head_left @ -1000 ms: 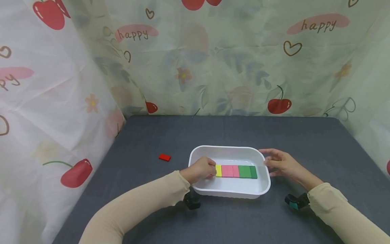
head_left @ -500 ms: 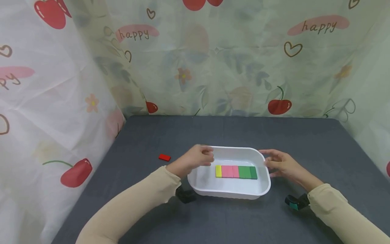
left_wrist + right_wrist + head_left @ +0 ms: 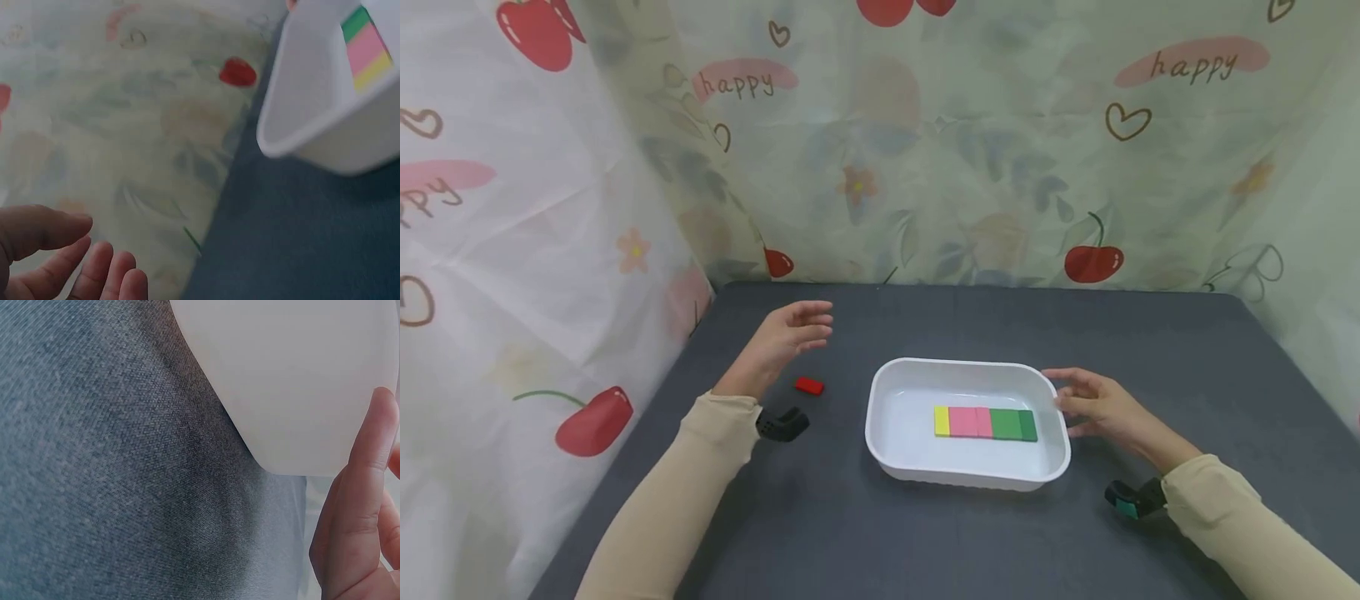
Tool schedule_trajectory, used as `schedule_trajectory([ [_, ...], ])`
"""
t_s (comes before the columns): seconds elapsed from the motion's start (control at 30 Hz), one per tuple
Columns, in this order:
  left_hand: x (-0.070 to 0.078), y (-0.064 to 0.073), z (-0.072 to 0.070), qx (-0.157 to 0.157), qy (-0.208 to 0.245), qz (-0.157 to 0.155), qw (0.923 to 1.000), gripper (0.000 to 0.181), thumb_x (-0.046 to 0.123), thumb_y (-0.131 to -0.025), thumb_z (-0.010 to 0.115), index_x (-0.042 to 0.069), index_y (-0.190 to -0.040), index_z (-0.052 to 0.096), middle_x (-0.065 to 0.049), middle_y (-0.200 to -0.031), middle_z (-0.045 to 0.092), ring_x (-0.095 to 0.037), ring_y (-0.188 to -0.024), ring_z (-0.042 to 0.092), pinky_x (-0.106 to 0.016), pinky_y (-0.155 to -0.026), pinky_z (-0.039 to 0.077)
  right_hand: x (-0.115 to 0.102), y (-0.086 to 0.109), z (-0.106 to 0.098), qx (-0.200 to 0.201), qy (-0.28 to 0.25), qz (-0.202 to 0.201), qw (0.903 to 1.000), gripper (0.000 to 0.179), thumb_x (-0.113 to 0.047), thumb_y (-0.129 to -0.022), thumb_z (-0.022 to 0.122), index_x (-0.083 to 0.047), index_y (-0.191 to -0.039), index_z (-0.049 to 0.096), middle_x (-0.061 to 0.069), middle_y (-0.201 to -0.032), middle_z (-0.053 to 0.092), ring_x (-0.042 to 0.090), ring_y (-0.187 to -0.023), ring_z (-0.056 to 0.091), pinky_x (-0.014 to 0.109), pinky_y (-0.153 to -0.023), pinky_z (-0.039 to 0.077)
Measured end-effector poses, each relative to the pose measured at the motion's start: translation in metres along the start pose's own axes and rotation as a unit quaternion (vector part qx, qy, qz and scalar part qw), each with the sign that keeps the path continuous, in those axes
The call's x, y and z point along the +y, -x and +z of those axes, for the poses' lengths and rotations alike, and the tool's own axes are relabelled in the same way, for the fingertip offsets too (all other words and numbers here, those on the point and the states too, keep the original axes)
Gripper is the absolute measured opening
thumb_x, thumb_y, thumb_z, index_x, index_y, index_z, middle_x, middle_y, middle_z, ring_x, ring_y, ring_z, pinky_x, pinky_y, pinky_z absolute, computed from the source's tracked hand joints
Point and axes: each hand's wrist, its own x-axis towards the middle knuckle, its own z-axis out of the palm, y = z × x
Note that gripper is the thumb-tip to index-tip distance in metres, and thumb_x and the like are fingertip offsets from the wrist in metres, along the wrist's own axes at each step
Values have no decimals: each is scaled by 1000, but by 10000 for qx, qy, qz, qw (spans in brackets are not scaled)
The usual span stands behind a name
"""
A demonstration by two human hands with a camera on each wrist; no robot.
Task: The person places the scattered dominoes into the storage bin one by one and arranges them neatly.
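My left hand (image 3: 781, 340) is raised over the far left of the table with nothing in it, fingers loosely extended. Just below and to its right lies a small red block (image 3: 809, 386). A white tray (image 3: 898, 446) stands in the middle, holding a side-by-side row of flat blocks (image 3: 985, 423): yellow, pink and green from left to right. At the tray's right end is my right hand (image 3: 1101, 408), fingers spread at the rim. In the right wrist view, a straight digit of the right hand (image 3: 362, 506) lies against the tray's outer wall (image 3: 287, 381).
The dark grey table (image 3: 985, 542) reaches back to a patterned curtain (image 3: 955, 167) printed with cherries and hearts. Another curtain panel (image 3: 550, 317) hangs along the left edge. Each wrist wears a black camera mount, such as the left mount (image 3: 782, 423).
My left hand has come up out of the tray, beside the yellow block, and moved left to above the red block. The right hand and the tray have stayed in place.
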Motion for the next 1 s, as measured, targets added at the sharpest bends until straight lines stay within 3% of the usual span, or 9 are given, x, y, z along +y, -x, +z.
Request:
schedule_trajectory([
  [0.23,-71,-21,-42,-89,-1158,-254,9929,57,8,-91,65,4,-143,44,-21,-143,46,-35,-129,47,-49,-105,39,2,0,-1,-71,-76,-22,9999,65,-24,-94,64,-2,-146,34,12,-109,61,16,-96,61,40,-76,58],
  [0.4,-99,-27,-56,-189,-1618,-256,9863,56,8,-87,69,3,-138,50,-21,-136,54,-33,-126,49,-44,-100,44,1,-1,-1,-37,-74,-10,10000,65,-25,-93,64,-3,-146,34,13,-109,61,17,-95,61,40,-76,58],
  [0.57,-107,-27,-62,-339,-1951,-101,9801,49,5,-83,73,1,-130,58,-20,-125,59,-27,-105,57,-31,-86,47,0,-1,-1,28,-34,29,10000,66,-26,-93,65,-3,-146,34,12,-108,60,18,-95,61,39,-76,58],
  [0.7,-107,-28,-59,-445,-2273,113,9727,43,1,-80,75,-1,-121,63,-20,-114,61,-19,-86,54,-27,-74,46,0,-2,-1,34,-31,46,10000,66,-25,-93,65,-3,-146,34,11,-107,61,17,-94,61,39,-75,58],
  [0.87,-107,-30,-54,-426,-2612,228,9641,35,-1,-78,75,0,-112,67,-16,-105,62,-17,-78,51,-27,-68,44,1,-1,-1,13,-48,25,10000,66,-25,-93,65,-2,-146,34,11,-106,61,17,-94,61,39,-75,58],
  [1.0,-110,-32,-53,-375,-2660,175,9631,30,0,-79,75,2,-108,69,-13,-102,62,-17,-78,51,-28,-68,44,2,-1,-1,-5,-90,-1,10000,66,-24,-93,65,-2,-147,34,11,-107,61,17,-94,61,39,-76,58],
])
